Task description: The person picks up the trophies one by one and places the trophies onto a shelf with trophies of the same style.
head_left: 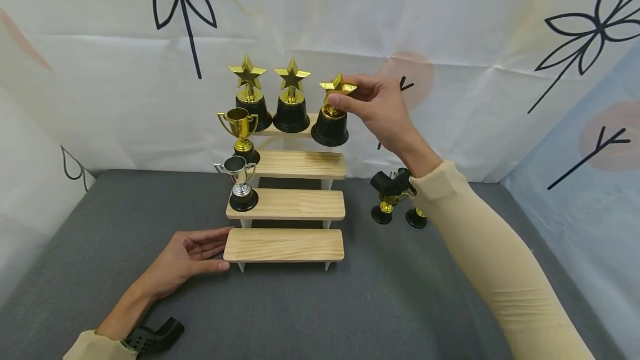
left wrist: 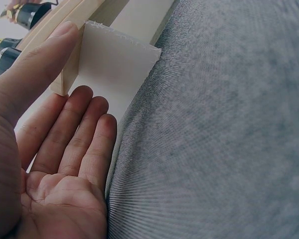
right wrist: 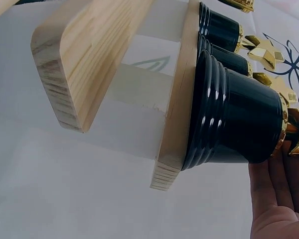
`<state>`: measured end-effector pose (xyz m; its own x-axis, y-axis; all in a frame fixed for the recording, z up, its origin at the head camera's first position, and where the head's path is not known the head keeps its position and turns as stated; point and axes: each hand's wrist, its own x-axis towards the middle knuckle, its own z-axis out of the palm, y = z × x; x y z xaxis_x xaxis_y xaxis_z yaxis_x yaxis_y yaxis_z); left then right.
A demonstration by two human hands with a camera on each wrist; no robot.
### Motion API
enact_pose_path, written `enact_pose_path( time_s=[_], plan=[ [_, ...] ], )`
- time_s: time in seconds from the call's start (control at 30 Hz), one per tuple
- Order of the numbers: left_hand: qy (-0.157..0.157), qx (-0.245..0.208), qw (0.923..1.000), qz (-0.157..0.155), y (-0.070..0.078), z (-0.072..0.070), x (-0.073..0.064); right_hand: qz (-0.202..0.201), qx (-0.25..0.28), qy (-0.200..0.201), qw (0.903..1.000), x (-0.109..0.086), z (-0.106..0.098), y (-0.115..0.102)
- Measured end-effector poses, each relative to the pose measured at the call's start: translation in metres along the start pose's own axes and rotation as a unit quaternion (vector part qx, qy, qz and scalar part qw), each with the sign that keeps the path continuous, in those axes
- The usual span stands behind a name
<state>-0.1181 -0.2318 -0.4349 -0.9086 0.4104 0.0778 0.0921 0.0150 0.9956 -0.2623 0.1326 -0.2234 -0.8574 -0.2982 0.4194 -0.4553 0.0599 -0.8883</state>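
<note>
Gold star trophy point(head_left: 330, 126) is at the right end of the top tier point(right wrist: 177, 124), black base against the board in the right wrist view, and the right hand point(head_left: 382, 110) has it pinched up by the star. Left hand point(head_left: 182, 264) isn't gripping anything: fingers pretty straight, tips right at the left end of the bottom step point(head_left: 283, 245); can't tell if they're pressing it.

As for markings, the backdrop cloth point(head_left: 325, 26) has black flower outlines point(head_left: 600, 28), plus faint orange smudges too blurry to read.

Edges: steps have rounded corners, and bare wood runs rightward from the gold cup point(head_left: 242, 143) and silver cup point(head_left: 242, 190) on the middle tiers. Grey table point(head_left: 400, 293) shows between the stand and the trophies off right point(head_left: 381, 215).
</note>
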Motion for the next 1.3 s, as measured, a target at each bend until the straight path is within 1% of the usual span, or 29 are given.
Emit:
enact_pose_path(
  time_s=[0.13,0.33,0.57,0.9,1.3],
  plan=[
    [-0.002,0.002,1.0000,0.006,0.001,0.001,0.000,0.001,0.004,-0.003,1.0000,0.002,0.000,0.002],
    [0.000,0.006,1.0000,0.004,0.001,0.001,0.001,0.001,0.015,-0.005,0.9999,0.005,0.000,0.003],
    [-0.002,-0.005,1.0000,0.004,-0.001,0.000,0.001,-0.009,0.001,-0.005,1.0000,0.010,-0.001,0.006],
    [-0.013,-0.009,0.9996,0.024,-0.001,0.000,0.001,-0.007,0.028,0.001,0.9996,0.015,-0.004,0.010],
    [-0.016,-0.013,0.9994,0.027,-0.002,-0.002,0.002,-0.004,0.025,0.006,0.9997,0.020,-0.004,0.013]
  ],
)
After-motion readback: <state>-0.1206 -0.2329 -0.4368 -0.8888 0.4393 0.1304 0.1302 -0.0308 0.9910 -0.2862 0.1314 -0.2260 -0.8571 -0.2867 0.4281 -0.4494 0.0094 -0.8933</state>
